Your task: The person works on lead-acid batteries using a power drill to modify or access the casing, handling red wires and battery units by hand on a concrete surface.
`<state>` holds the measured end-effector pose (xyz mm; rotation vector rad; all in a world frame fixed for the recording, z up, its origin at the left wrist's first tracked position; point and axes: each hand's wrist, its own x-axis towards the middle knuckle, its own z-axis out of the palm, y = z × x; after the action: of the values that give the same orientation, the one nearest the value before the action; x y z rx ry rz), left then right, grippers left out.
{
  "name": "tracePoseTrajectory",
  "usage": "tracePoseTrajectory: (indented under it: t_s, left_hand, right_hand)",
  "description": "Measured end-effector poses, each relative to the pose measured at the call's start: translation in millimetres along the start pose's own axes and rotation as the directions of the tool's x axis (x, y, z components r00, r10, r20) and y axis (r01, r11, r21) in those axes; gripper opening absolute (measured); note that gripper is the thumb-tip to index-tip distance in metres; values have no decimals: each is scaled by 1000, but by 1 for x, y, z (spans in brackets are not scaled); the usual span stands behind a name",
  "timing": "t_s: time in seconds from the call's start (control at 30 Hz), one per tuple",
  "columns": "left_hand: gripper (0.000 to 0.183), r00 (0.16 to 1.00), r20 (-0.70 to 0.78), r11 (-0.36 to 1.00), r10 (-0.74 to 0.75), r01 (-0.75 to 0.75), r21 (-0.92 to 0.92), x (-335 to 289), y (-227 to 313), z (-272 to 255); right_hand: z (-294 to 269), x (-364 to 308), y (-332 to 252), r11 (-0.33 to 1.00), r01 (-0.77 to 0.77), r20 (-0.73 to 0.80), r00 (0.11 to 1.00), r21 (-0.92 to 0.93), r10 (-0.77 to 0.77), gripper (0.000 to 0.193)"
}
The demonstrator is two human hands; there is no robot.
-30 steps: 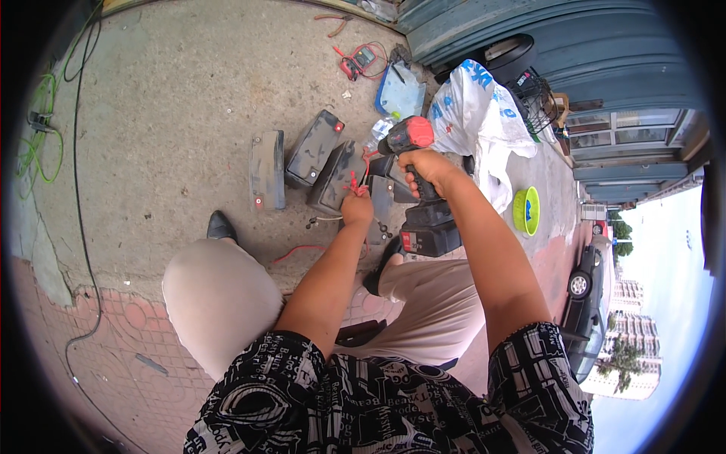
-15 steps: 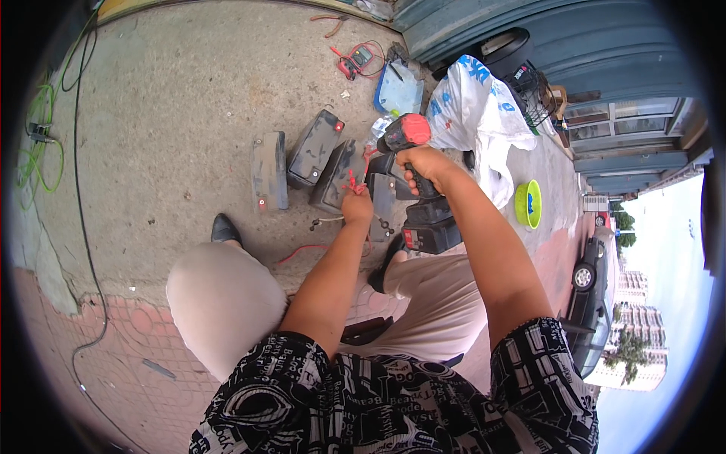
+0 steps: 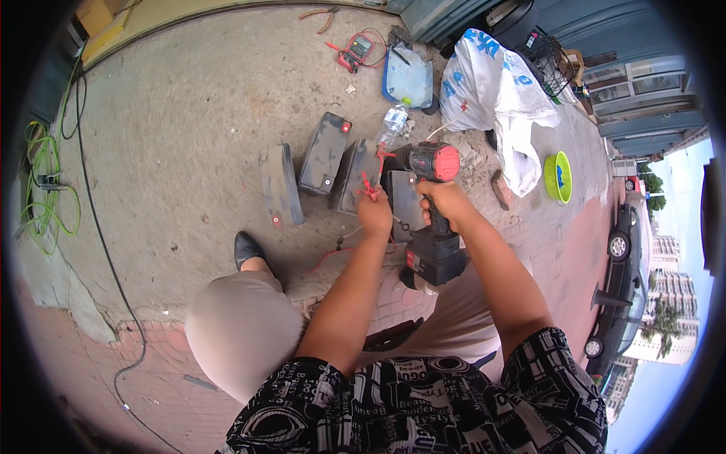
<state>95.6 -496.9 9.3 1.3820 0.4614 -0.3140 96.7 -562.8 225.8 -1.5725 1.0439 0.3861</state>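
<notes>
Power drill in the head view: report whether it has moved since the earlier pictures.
Yes: judged against the clear bottle on the ground, the power drill is now lower in the picture and slightly farther right.

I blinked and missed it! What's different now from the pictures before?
The whole view shifted. The right hand brought the cordless power tool back toward the body, so the plastic bottle shows more. Nothing was let go: the left hand still holds the red wire. The batteries look unmoved.
</notes>
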Motion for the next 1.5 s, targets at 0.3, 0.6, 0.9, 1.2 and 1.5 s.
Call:
tracePoseTrajectory:
  t_s: [0.3,0.6,0.9,1.2,1.5]
  left_hand:
    - [30,997,64,996,46,-51,70,-24,12,8]
    - [29,994,5,994,113,-113,-3,-20,-6,26]
    - [37,983,-68,979,171,-162,120,-21,-1,30]
    - [33,986,-84,951,142,-112,287,-24,21,22]
    - [32,999,-20,963,50,-43,266,-27,34,13]
  right_hand:
    - [3,-2,24,980,120,44,991,158,-129,6]
    - [-10,3,30,982,153,98,981,112,-164,6]
    - [-12,9,40,991,121,93,988,55,-126,9]
    - [-3,4,31,985,171,107,980,-40,-166,8]
    - [4,2,31,975,219,97,972,-47,-214,8]
